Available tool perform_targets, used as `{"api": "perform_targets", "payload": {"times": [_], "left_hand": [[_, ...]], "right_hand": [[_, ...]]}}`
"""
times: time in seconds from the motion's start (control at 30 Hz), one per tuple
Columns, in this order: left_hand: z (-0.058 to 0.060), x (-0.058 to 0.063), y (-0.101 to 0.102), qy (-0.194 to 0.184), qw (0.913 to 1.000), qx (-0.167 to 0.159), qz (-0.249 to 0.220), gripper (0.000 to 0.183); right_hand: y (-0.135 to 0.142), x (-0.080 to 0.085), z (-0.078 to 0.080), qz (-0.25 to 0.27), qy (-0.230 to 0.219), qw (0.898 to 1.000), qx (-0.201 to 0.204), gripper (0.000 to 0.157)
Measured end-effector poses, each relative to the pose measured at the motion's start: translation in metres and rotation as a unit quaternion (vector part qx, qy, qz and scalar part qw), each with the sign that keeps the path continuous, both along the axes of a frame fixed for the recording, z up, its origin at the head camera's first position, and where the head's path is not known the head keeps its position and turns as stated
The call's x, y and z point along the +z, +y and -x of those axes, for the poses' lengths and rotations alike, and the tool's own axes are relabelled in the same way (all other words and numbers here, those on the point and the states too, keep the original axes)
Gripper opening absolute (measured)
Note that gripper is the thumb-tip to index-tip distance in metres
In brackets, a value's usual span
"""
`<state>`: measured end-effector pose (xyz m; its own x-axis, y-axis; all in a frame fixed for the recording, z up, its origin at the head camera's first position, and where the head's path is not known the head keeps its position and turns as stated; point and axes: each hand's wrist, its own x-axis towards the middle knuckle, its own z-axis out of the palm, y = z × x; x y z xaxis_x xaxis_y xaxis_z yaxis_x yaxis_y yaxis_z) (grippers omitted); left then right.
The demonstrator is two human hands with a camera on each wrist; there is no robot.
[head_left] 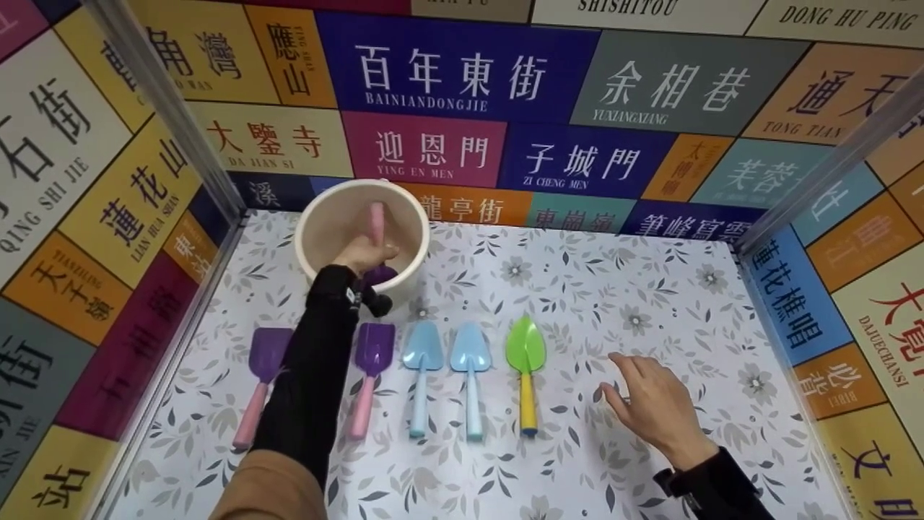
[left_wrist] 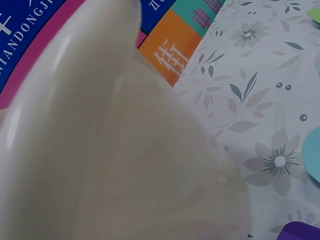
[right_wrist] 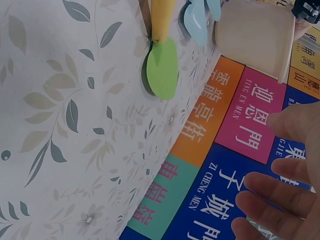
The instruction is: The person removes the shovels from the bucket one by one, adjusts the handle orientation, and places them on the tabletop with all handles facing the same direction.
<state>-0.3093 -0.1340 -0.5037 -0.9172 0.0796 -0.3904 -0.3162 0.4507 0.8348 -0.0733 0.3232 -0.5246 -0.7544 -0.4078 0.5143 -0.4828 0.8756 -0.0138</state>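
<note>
Inside the cream bucket, my left hand holds a toy shovel with a pink handle and purple blade. The shovel's handle points up and its blade is down in the bucket. In the left wrist view the bucket's wall hides the hand and shovel. My right hand hovers over the right of the table, fingers spread loosely, holding nothing. Nearest to it lies a green shovel with a yellow handle.
Left of the green shovel lie two light blue shovels and a purple one with a pink handle. Another purple shovel is partly behind my left sleeve. Panels printed with signs enclose the flower-patterned tabletop.
</note>
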Motion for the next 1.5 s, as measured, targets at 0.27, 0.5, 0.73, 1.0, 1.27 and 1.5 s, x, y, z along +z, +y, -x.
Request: {"api": "perform_targets", "payload": {"times": [0.27,0.5,0.73,1.0,1.27,1.5], "left_hand": [[-0.005,0.006,0.005,-0.001,0.9975,-0.067,0.025,0.034],[-0.006,0.007,0.003,0.041,0.9898,-0.108,0.084,0.042],[-0.003,0.005,0.003,0.088,0.9809,-0.125,0.121,0.037],[-0.003,0.006,0.002,0.098,0.9779,-0.127,0.134,0.032],[0.001,0.011,-0.006,0.105,0.9812,-0.108,0.121,0.026],[0.005,0.026,-0.010,0.104,0.9886,-0.062,0.089,0.034]], "right_hand": [[0.002,0.000,-0.001,-0.001,0.001,1.000,0.000,0.046],[0.004,0.000,-0.002,-0.004,0.008,1.000,0.003,0.048],[0.007,0.002,-0.002,0.005,0.014,1.000,0.005,0.048],[0.008,0.002,-0.002,0.005,0.016,1.000,0.007,0.048],[0.008,0.001,-0.004,0.001,0.012,1.000,0.002,0.047],[0.008,0.002,-0.005,-0.001,0.008,1.000,-0.005,0.046]]}}
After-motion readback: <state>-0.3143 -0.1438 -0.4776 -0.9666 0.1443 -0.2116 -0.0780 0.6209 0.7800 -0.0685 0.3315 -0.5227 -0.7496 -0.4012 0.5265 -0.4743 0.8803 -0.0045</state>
